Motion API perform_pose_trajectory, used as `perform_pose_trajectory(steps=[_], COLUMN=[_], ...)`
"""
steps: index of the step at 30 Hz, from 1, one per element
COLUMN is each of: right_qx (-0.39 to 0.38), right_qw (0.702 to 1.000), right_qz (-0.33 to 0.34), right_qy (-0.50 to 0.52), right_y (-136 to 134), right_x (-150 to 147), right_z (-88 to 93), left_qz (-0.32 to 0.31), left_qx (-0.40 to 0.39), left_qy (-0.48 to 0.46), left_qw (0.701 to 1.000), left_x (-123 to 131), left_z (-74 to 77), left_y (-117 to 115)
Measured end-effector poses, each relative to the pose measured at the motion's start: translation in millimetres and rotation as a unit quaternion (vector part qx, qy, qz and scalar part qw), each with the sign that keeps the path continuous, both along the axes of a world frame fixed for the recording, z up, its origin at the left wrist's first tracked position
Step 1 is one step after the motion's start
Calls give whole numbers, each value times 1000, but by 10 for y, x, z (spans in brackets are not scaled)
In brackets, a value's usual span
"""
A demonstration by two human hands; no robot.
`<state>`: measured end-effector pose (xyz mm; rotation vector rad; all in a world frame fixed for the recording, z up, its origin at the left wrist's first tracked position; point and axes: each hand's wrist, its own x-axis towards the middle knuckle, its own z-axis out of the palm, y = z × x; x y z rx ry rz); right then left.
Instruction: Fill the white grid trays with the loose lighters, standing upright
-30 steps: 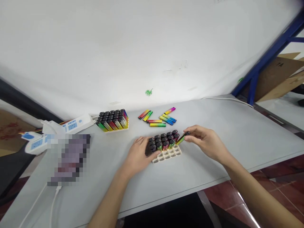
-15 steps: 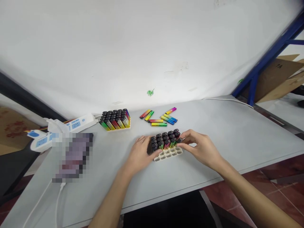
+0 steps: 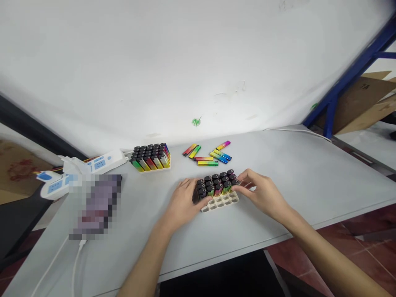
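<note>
A white tray (image 3: 220, 203) with oval slots stands in front of me, its back rows filled with upright black-topped lighters (image 3: 218, 189) in several colours. Slots in its two front rows show bare. My left hand (image 3: 185, 203) is wrapped round the left end of the tray and its lighters, thumb along the front. On the right, my right hand (image 3: 259, 190) pinches the lighter (image 3: 235, 182) at the right end of the front filled row. That lighter stands upright, level with its neighbours; its lower part is hidden by my fingers.
A second tray (image 3: 159, 170) full of upright lighters stands at the back left. Several loose lighters (image 3: 208, 163) lie behind the nearer tray. Farther left are a white power strip (image 3: 107, 162), a blurred-out object (image 3: 97, 206) and white cables. A thin cable runs along the wall at right.
The lighter in my right hand was tilted to the right; it now stands more upright, in line with its row. My left hand has barely moved.
</note>
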<state>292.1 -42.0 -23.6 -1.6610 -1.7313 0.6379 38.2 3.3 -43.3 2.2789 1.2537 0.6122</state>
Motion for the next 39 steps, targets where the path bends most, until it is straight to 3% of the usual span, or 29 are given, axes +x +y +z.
perform_pose_trajectory(steps=[5, 8, 13, 17, 26, 33, 39], right_qx=[-21, -8, 70, 56, 61, 71, 83], right_qw=[999, 1000, 982, 959, 952, 954, 962], right_qz=[31, -7, -71, -68, -123, 6, -16], right_qy=[2, 2, -164, -269, -274, -290, -259], right_y=[92, 316, 974, 1326, 1364, 1403, 1401], right_x=[76, 179, 339, 390, 421, 439, 458], right_z=[83, 58, -210, -421, -485, -514, -533], left_qz=[-1, -3, -4, -3, -7, -9, -2], left_qx=[4, 8, 9, 14, 16, 16, 21], left_qy=[2, 1, 5, 6, 17, 22, 17], left_qw=[1000, 1000, 1000, 1000, 1000, 1000, 1000], left_x=[2, 8, -5, -13, -32, -15, -18], left_z=[-13, -10, -6, -17, -51, -37, -41], left_y=[12, 17, 10, 15, 31, 37, 30])
